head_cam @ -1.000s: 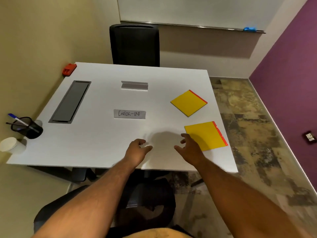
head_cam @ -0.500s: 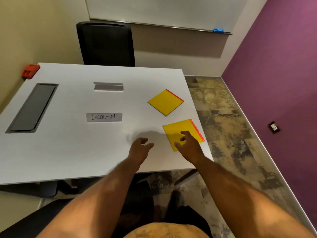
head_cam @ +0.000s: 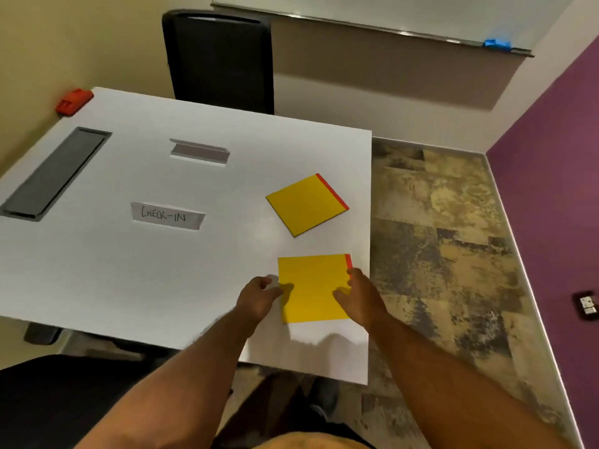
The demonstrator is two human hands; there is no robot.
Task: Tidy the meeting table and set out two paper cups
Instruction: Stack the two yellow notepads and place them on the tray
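Yellow pad (head_cam: 312, 288) square to table edge, red strip rightward, both hands flanking

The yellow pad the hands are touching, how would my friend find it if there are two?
Look at the white table and go to its right side, near the edge closest to the person. Two yellow pads lie there. It is the nearer yellow pad, sitting square between the left hand and right hand, while the farther pad lies turned like a diamond.

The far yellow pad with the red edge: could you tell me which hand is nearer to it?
Right. The right hand sits below the far yellow pad; the left hand lies further left.
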